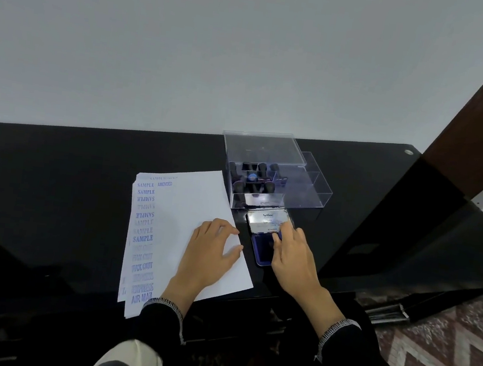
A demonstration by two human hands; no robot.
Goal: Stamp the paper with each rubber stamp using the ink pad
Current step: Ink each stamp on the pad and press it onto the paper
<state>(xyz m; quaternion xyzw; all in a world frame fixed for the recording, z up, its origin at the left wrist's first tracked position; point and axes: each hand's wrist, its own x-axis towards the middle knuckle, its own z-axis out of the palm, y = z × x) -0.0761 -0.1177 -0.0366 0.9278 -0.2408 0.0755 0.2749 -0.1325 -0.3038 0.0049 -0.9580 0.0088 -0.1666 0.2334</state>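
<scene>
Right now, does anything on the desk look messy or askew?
Yes: the stacked paper is fanned unevenly at its left edge, and several stamped words down that side are upside down, faint or overlapping.

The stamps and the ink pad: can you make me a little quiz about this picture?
1. True or false: the ink pad has its lid open.
2. Which hand rests on the paper? A) left B) right
3. Where are the rubber stamps kept?

Key
1. True.
2. A: the left hand lies flat on it; the right hand is at the ink pad.
3. In the clear plastic box behind the ink pad.
</scene>
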